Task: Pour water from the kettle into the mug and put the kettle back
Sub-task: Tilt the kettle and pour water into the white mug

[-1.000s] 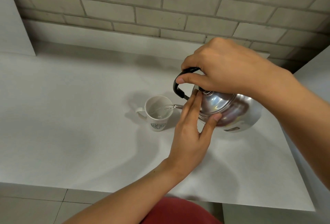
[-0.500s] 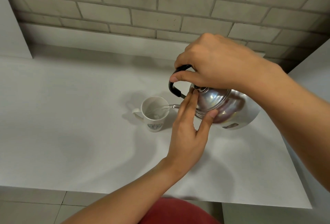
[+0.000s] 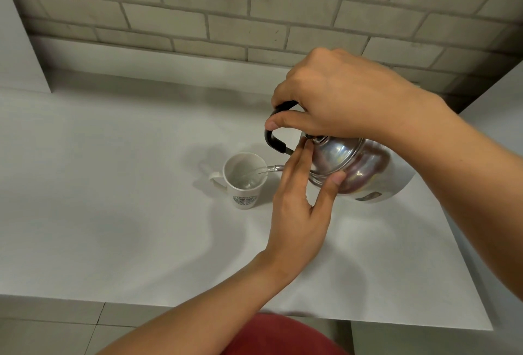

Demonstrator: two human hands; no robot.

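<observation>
Above the white desk, we see the right hand with its grip closed around the black handle of the tilted steel kettle, the left hand pressing open fingers on its lid, and water streaming from the spout into the mug just beside it.

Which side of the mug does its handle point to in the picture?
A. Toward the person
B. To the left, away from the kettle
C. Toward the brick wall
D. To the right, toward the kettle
B: the mug shows its handle on its left side, while the tilted kettle pours into it from the right, with the right hand on the black grip and the left hand against its body.
</observation>
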